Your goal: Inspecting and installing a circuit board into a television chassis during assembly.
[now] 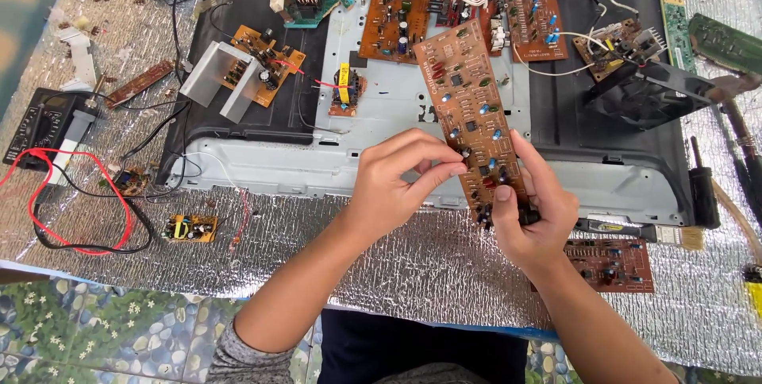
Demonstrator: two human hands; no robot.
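Head view: two bare hands hold a long brown circuit board (pixel 473 114) up over a grey metal chassis panel (pixel 262 163).

The right hand (pixel 533 217) grips the board's near end, fingers clenched around its edge and the dark parts there; the left hand (pixel 399 179) pinches a small component near the board's middle with thumb and fingertips. The board tilts away toward the far side, component side up, still populated with blue capacitors and dark chips, so as far as can be seen nothing has come off it yet. Beyond it, several more orange-brown boards (pixel 394 17) lie on the panel. Near right, another brown board (pixel 611 263) and a paintbrush (pixel 635 231) rest on the silver foil mat (pixel 413 257). Far left sit a multimeter (pixel 41 126) with red and black leads (pixel 83 203), and a small yellow board (pixel 191 228).
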